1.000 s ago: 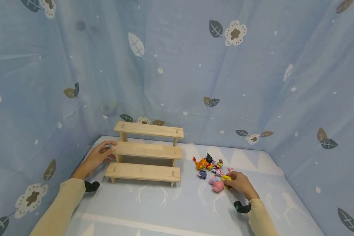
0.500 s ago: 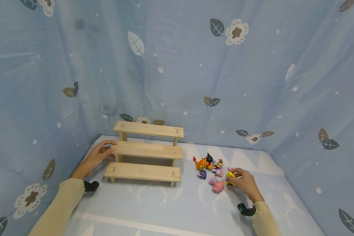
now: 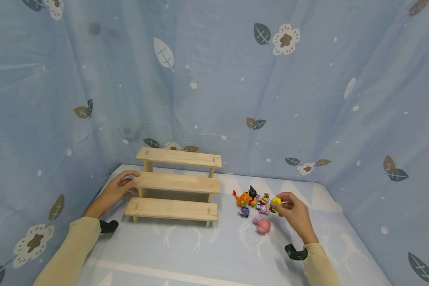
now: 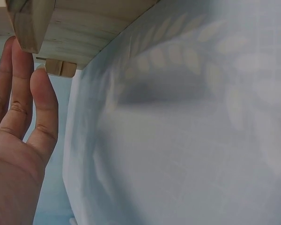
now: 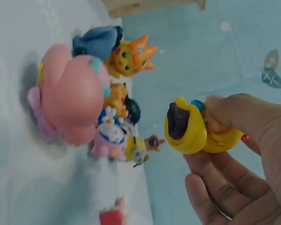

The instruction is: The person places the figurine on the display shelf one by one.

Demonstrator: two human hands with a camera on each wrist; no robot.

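Observation:
My right hand pinches a small yellow figure and holds it just above the tabletop, beside a cluster of little toy figures. The cluster includes a pink one, an orange one and a small blue one. My left hand rests with straight fingers against the left end of the middle step of a three-tier wooden stand.
The stand and toys sit on a light blue patterned cloth covering the table. Blue leaf-and-flower fabric walls close in the back and both sides. Black wrist straps show on both sleeves.
My right hand has lifted the yellow figure off the cloth and moved it up and slightly back, toward the toy cluster. The left hand has stayed on the stand.

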